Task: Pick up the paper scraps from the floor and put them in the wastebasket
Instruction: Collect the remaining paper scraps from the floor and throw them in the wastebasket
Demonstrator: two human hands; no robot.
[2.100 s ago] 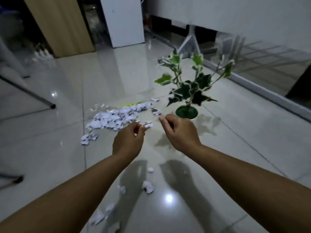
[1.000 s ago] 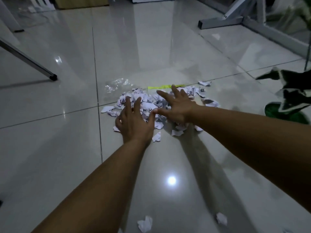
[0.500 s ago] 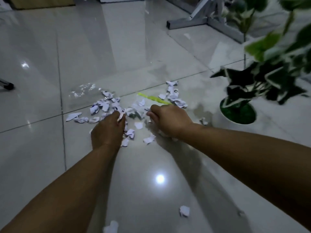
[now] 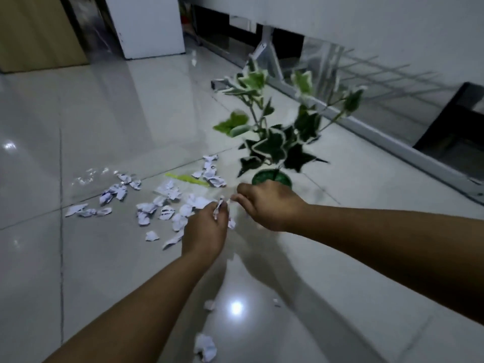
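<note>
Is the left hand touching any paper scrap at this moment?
Touching. In the head view, the left hand is raised off the floor, closed, and a paper scrap sticks out from between its fingers.

White crumpled paper scraps (image 4: 167,205) scattered flat on the floor, mostly just left of the left hand (image 4: 204,231), one scrap (image 4: 217,209) pinched in its fingertips

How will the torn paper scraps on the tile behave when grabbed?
The paper scraps look crumpled and thin, so probably light and floppy. On the glossy floor they would likely slide rather than lift. Bits poke from the left hand, so some may drop.
</note>
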